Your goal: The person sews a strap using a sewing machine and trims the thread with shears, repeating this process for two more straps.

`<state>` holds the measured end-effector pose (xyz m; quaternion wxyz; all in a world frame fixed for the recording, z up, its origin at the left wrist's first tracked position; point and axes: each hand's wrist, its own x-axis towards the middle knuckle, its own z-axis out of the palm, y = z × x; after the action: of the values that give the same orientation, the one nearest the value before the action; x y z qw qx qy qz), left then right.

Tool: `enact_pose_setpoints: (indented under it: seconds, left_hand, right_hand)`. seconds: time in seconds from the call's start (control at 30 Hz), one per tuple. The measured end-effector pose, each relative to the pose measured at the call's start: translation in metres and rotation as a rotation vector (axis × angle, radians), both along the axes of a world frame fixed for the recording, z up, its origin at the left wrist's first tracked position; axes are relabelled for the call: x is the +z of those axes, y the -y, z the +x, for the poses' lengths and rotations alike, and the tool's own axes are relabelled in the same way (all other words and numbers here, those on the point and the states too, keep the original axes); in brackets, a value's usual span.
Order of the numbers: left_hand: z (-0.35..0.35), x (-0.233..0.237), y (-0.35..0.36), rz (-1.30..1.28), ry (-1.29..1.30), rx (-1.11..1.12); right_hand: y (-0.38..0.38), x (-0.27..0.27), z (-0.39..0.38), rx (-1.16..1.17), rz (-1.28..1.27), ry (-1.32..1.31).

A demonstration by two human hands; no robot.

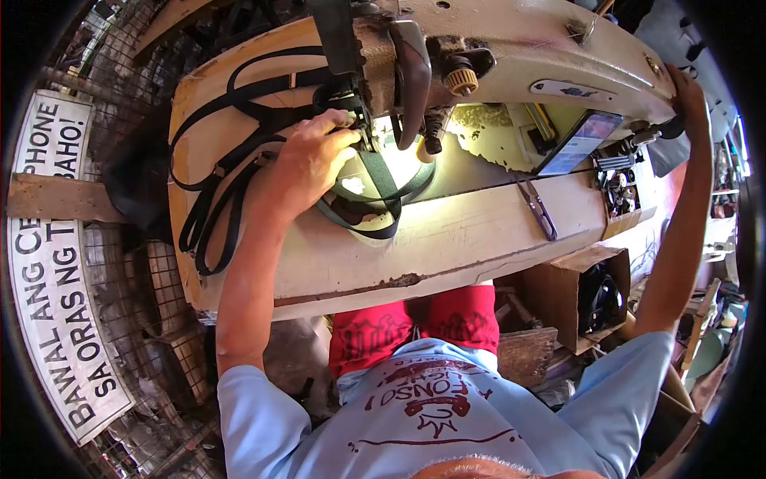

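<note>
Webbing (382, 176): flat, dark, looped | left hand (314, 153): pinching it | right hand (689, 91): at metal machine (527, 44), grip unclear

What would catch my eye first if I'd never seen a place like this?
Probably the big, worn sewing machine arching across the top, with the left hand beside dark straps in a bright patch of light and the right hand at its far right end. Next, perhaps, the large white sign with black capitals along the left side, then the red shorts at lower centre.

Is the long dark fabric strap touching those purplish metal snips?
Apart: the head view shows bare tabletop between the dark fabric strap and the purplish metal snips.
</note>
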<state>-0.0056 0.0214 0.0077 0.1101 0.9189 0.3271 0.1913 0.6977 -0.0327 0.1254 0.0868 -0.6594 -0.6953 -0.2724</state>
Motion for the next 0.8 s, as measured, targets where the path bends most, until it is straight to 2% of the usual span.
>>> enact_pose_setpoints:
  seconds: [0.07, 0.1, 0.17, 0.2, 0.23, 0.27, 0.3, 0.33, 0.37, 0.4, 0.43, 0.5, 0.57, 0.67, 0.73, 0.8]
  left_hand:
    - [0.0, -0.003, -0.003, -0.066, 0.016, 0.01]
    - [0.0, -0.006, -0.003, -0.051, 0.046, -0.003]
    - [0.0, -0.005, -0.005, -0.013, 0.069, -0.012]
    - [0.001, -0.005, -0.002, 0.001, 0.066, -0.002]
    - [0.003, -0.005, -0.001, 0.017, 0.064, 0.01]
    - [0.004, -0.005, 0.0, -0.006, 0.066, 0.023]
    - [0.004, -0.004, 0.002, -0.028, 0.06, 0.027]
    - [0.003, -0.001, 0.001, -0.042, 0.055, 0.035]
    - [0.002, -0.001, 0.001, -0.034, 0.048, 0.038]
    - [0.002, -0.002, 0.001, -0.027, 0.045, 0.041]
    - [0.002, -0.002, 0.001, -0.023, 0.045, 0.044]
    - [0.003, -0.004, 0.001, 0.0, 0.047, 0.044]
    - [0.002, -0.005, 0.0, 0.003, 0.052, 0.04]
    - [0.003, -0.004, -0.002, 0.0, 0.066, 0.047]
    - [0.004, -0.003, 0.0, 0.009, 0.055, 0.056]
    - [0.004, -0.001, 0.001, 0.019, 0.02, 0.059]
  right_hand:
    - [0.041, -0.031, -0.032, -0.099, 0.236, -0.184]
    - [0.063, -0.069, -0.039, -0.144, 0.35, -0.252]
    - [0.101, -0.16, -0.029, -0.208, 0.391, -0.315]
    - [0.114, -0.18, -0.022, -0.206, 0.392, -0.334]
    - [0.106, -0.16, -0.039, -0.198, 0.592, -0.694]
    - [0.1, -0.128, -0.049, -0.255, 0.568, -0.672]
    - [0.092, -0.074, -0.083, -0.321, 0.547, -0.654]
    - [0.081, -0.048, -0.068, -0.205, 0.476, -0.471]
    - [0.057, -0.026, -0.048, -0.169, 0.367, -0.456]
    - [0.034, -0.003, -0.03, -0.13, 0.258, -0.444]
    - [0.015, 0.011, -0.018, -0.181, 0.107, -0.596]
    - [0.003, 0.007, -0.01, -0.053, 0.013, -0.68]
    - [0.012, -0.013, -0.01, -0.054, 0.063, -0.7]
    - [0.056, -0.074, -0.037, -0.158, 0.321, -0.731]
    - [0.077, -0.135, -0.065, -0.134, 0.434, -0.914]
    - [0.075, -0.131, -0.11, 0.001, 0.613, -1.305]
